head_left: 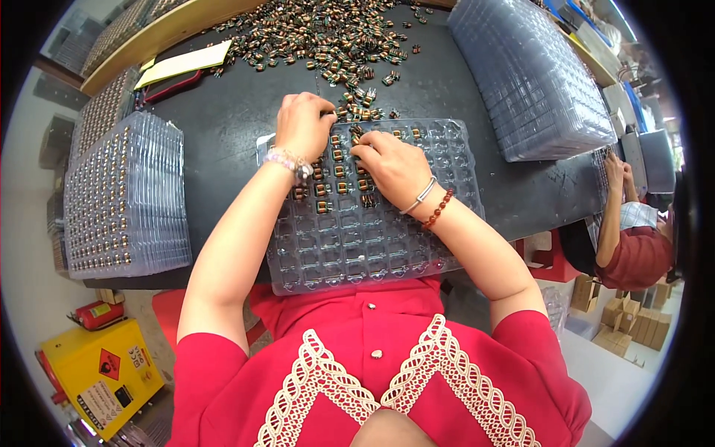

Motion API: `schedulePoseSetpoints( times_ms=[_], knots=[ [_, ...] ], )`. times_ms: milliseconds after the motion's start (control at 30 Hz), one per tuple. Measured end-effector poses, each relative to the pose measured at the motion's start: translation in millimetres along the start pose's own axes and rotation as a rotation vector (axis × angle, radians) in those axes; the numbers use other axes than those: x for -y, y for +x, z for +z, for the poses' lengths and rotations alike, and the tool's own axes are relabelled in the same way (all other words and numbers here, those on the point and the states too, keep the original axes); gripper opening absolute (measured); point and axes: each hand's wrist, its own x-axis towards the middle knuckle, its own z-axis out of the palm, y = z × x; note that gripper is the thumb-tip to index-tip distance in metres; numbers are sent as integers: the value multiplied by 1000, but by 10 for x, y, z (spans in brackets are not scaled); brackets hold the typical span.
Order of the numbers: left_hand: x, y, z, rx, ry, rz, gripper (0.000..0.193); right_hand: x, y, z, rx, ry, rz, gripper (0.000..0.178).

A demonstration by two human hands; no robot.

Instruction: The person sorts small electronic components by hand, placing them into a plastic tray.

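A clear plastic blister tray [320, 257] lies in front of me, its far rows partly filled with small copper-and-green wire-wound coils [341, 170]. My left hand [301, 128] is over the tray's far left edge, fingers curled together beside the near end of the coil pile. Whatever its fingertips grip is hidden. Over the middle of the far rows, my right hand [395, 165] pinches a coil [357, 134] between thumb and fingers. More coils sit in pockets below and between both hands.
A large loose heap of coils [313, 37] spreads across the far table. Stacked filled trays [126, 197] stand at left, stacked clear trays [532, 82] at right. A yellow paper pad [185, 64] lies far left. Another person [633, 246] works at far right.
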Motion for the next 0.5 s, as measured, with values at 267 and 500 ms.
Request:
schedulePoseSetpoints(
  times_ms=[267, 500],
  knots=[
    [-68, -263, -299, -4, -500, -110, 14, 96, -91, -187, -107, 330, 76, 29],
    [-308, -1019, -308, 130, -398, 258, 10, 58, -239, -330, 46, 741, 527, 18]
  ],
)
